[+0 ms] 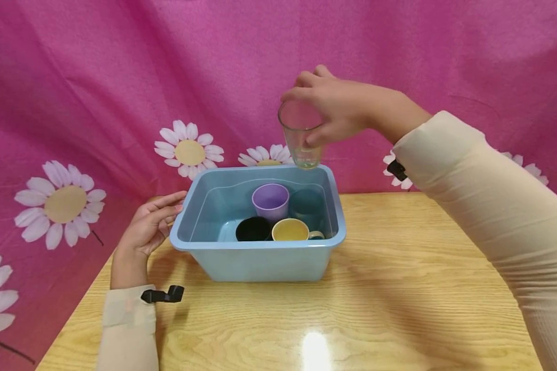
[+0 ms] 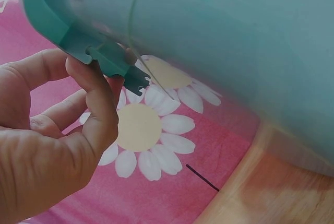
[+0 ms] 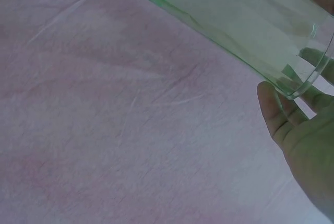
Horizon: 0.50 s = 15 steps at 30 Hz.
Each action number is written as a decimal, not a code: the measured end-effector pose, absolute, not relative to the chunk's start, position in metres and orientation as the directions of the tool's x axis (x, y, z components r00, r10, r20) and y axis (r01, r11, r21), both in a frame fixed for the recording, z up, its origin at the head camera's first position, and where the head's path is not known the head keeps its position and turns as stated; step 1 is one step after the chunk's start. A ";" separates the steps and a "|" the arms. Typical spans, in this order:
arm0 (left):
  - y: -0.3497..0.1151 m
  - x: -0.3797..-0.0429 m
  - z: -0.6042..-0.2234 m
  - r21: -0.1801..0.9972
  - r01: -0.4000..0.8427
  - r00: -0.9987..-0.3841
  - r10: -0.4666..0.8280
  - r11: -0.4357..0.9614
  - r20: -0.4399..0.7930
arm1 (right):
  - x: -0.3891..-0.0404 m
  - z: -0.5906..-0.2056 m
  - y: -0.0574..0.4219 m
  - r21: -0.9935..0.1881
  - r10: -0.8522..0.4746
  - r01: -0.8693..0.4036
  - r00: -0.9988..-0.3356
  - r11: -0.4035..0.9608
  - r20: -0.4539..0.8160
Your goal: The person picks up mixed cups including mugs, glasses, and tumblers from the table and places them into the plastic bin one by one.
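Observation:
My right hand (image 1: 336, 105) grips a clear drinking glass (image 1: 301, 147) near its rim, above the back right edge of a blue plastic tub (image 1: 260, 263). The glass hangs upright, slightly tilted, and its greenish base shows in the right wrist view, where the fingers (image 3: 271, 106) lie around the rim. Inside the tub stand a purple cup (image 1: 271, 201), a black cup (image 1: 253, 229) and a yellow mug (image 1: 290, 230); their lower parts are hidden. At the tub's left rim (image 2: 78, 41), my left hand (image 1: 146, 224) holds the edge with bent fingers.
The tub stands on a light wooden table (image 1: 399, 288). A pink cloth (image 1: 241, 67) with white daisies hangs behind it and down the left side. Black straps (image 1: 164, 295) show at both sleeve cuffs.

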<state>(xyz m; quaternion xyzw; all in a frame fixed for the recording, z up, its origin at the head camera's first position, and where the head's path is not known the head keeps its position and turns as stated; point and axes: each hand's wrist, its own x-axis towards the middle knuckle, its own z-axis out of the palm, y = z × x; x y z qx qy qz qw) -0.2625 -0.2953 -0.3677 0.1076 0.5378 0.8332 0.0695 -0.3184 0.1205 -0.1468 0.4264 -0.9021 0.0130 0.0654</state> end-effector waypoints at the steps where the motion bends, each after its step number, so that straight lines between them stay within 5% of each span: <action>1: -0.295 -0.263 -0.368 0.912 0.000 -0.968 0.229 -0.410 0.103 | -0.318 -0.147 0.118 0.030 -0.771 -0.774 -0.624 0.632 0.128; 15: -0.293 -0.263 -0.366 0.923 0.004 -0.974 0.206 -0.384 0.090 | -0.320 -0.148 0.093 0.006 -0.797 -0.805 -0.586 0.593 0.146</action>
